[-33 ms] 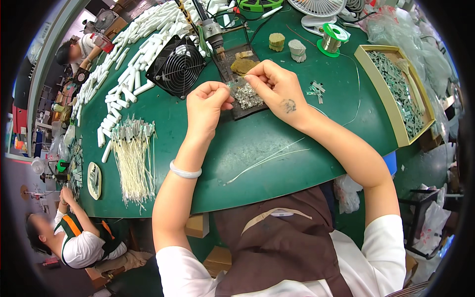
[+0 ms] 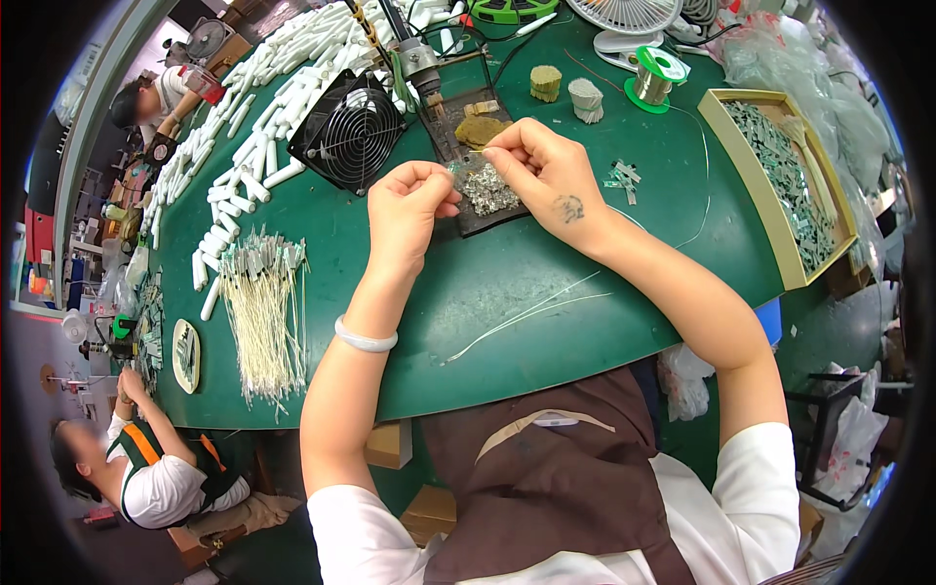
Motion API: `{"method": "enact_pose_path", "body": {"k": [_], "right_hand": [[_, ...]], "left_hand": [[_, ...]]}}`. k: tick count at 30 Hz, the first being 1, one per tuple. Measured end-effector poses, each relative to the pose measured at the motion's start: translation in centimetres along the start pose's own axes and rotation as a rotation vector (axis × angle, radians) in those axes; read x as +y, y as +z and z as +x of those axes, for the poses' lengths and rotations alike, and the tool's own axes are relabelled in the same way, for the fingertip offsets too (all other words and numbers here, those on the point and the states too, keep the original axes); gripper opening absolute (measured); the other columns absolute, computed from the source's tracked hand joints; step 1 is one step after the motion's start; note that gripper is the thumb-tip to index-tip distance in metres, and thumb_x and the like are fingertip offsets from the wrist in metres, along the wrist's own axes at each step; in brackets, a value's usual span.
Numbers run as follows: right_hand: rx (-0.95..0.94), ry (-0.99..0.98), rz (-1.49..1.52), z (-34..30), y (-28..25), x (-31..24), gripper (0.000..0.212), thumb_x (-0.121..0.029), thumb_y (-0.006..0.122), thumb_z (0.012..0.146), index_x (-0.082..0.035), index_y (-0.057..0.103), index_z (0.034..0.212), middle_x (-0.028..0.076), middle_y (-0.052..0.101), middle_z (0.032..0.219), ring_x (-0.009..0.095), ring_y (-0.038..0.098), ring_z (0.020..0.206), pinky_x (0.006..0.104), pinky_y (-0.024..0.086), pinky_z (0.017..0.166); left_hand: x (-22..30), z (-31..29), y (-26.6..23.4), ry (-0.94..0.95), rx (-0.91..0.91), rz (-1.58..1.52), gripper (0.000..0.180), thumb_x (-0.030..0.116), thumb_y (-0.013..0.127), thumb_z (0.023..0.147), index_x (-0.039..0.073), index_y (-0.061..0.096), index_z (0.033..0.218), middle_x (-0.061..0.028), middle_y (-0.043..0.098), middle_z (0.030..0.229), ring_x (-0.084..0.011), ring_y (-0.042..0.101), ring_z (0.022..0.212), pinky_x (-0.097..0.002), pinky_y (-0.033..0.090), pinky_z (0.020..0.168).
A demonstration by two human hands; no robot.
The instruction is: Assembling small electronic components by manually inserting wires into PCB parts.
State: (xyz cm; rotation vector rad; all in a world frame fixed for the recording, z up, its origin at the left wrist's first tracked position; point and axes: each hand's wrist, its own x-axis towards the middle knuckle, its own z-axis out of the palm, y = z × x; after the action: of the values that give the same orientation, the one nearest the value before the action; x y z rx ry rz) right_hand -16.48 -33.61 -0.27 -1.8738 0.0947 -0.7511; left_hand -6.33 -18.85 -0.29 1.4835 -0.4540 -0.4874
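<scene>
My left hand (image 2: pixel 409 210) is pinched closed, and a small green circuit board (image 2: pixel 452 170) just shows at its fingertips. To the right of it, my right hand (image 2: pixel 548 175) pinches a thin pale wire (image 2: pixel 475 150), whose far end I cannot make out. Both hands hover over a dark metal plate (image 2: pixel 468 222) carrying a heap of silvery solder scraps (image 2: pixel 490 190) and a brown sponge-like pad (image 2: pixel 481 131). A soldering head (image 2: pixel 421 73) stands just beyond them. Loose white wires (image 2: pixel 526 314) lie on the green table nearer to me.
A black fan (image 2: pixel 349 132) and many white tubes (image 2: pixel 258 156) fill the far left. Wired boards lie in a bundle (image 2: pixel 263 312) at left. A solder spool (image 2: pixel 653 80) stands far right, near a box (image 2: pixel 846 210) of circuit boards. Another person (image 2: pixel 146 458) works at lower left.
</scene>
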Motion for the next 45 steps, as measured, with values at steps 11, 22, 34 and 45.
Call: {"method": "enact_pose_path", "body": {"k": [11,22,34,45], "right_hand": [[0.032,-0.039,-0.002,-1.0,-0.1,0.6,0.008,-0.007,0.061,0.090,0.000,0.057,0.089,-0.002,0.054,0.068,0.003,0.046,0.061,0.0199,0.039,0.054],[-0.036,-0.049,0.008,-1.4,-0.5,-0.5,0.010,-0.009,0.059,0.091,0.000,0.055,0.089,-0.002,0.049,0.067,0.003,0.041,0.059,0.0204,0.035,0.052],[-0.155,0.047,-0.160,-1.6,-2.7,-1.2,0.021,-0.023,0.056,0.089,-0.002,0.055,0.092,0.012,0.061,0.072,0.027,0.060,0.065,0.0357,0.046,0.061],[0.123,-0.051,-0.338,2.2,-8.5,0.9,0.014,-0.010,0.060,0.081,-0.002,0.064,0.093,0.003,0.058,0.071,0.009,0.052,0.065,0.0252,0.044,0.060]], "left_hand": [[7.2,-6.9,-1.0,-0.148,-0.405,0.174,0.006,0.005,0.063,0.081,-0.002,0.063,0.081,-0.0036,0.063,0.068,-0.0083,0.060,0.057,-0.0198,0.045,0.047],[3.8,-6.1,-17.3,0.407,0.600,1.359,0.010,0.012,0.066,0.074,0.003,0.063,0.072,-0.0151,0.058,0.074,-0.0332,0.058,0.075,-0.0414,0.047,0.070],[1.2,-4.9,-19.1,0.320,0.554,1.495,0.024,0.013,0.073,0.071,0.004,0.057,0.088,-0.0122,0.058,0.079,-0.0311,0.058,0.079,-0.0418,0.046,0.069],[6.7,-7.9,-0.7,0.257,-0.161,1.125,0.020,0.021,0.066,0.078,0.001,0.064,0.076,-0.0149,0.064,0.070,-0.0326,0.063,0.067,-0.0384,0.050,0.063]]}}
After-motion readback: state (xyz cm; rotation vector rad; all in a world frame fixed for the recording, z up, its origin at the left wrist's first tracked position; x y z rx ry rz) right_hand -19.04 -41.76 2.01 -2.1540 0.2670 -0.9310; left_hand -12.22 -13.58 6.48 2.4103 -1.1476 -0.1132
